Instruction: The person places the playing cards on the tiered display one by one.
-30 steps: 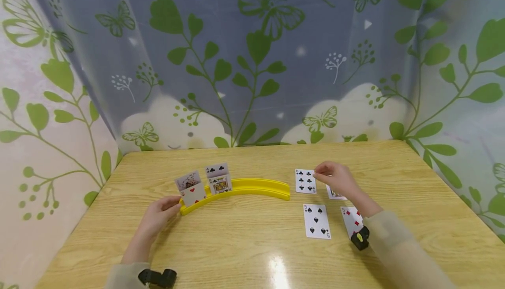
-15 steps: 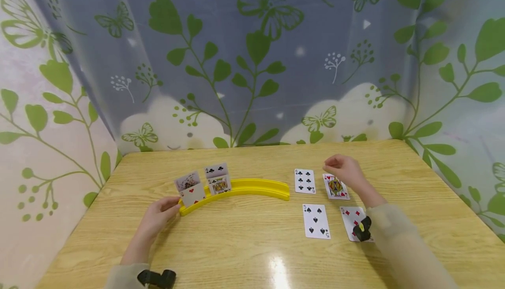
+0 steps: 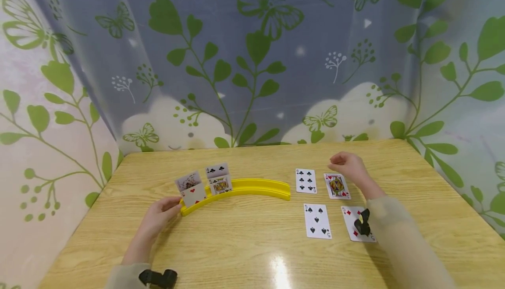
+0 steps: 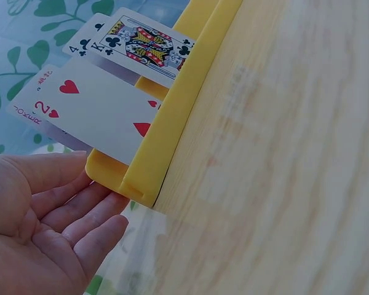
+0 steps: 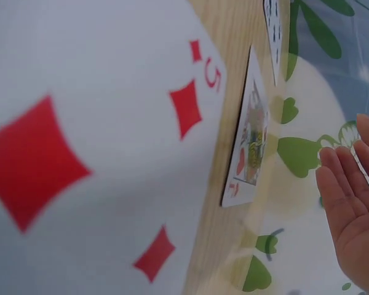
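Note:
My left hand (image 3: 159, 215) holds the left end of a curved yellow card holder (image 3: 260, 187), thumb and fingers at that end in the left wrist view. In its groove stand a two of hearts (image 4: 104, 110) before a joker (image 4: 27, 110), and a king of clubs (image 4: 149, 48) before a four of clubs (image 3: 217, 169). My right hand (image 3: 351, 168) hovers above the far edge of a hearts face card (image 3: 336, 187), holding nothing. Its fingers are relaxed in the right wrist view.
Flat on the wooden table (image 3: 244, 236) lie a six of clubs (image 3: 305, 181), a five of spades (image 3: 317, 221) and a five of diamonds (image 3: 351, 223), partly hidden by the right wrist camera. A patterned curtain (image 3: 236, 61) hangs behind the table.
My right hand has moved right and away from the six of clubs, uncovering the hearts face card and more of the five of diamonds. My left hand stays at the card holder.

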`<state>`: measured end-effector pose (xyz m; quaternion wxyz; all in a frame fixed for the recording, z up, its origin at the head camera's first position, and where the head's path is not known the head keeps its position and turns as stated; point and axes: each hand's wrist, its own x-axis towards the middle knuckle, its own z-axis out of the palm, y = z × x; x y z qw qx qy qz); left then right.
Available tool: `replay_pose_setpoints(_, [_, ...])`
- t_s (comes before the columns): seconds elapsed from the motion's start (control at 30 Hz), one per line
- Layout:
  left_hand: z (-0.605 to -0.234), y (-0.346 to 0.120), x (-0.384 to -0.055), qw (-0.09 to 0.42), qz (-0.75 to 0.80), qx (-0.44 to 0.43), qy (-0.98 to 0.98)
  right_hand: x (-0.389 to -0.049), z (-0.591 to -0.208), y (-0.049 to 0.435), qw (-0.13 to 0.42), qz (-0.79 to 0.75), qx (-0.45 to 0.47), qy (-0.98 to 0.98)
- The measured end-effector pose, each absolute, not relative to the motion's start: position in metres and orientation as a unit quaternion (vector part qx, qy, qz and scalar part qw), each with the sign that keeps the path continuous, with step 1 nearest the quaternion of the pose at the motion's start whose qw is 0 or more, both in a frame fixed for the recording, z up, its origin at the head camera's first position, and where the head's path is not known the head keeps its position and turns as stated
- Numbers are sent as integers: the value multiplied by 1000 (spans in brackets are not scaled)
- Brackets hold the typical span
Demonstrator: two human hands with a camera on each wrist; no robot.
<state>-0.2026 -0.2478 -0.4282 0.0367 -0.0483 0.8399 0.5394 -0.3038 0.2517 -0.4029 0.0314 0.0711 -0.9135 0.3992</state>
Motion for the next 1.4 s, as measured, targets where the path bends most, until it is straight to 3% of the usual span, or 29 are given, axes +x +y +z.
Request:
replay_pose_setpoints(0.57, [-430,-248,-204,34,541,-53,839,-312,-409,257,-23,379,74,-922])
replay_pose_setpoints(1.4, [-430,-247,-204,36,534,-58,842,-314,-419,270,-54,358,62,-930])
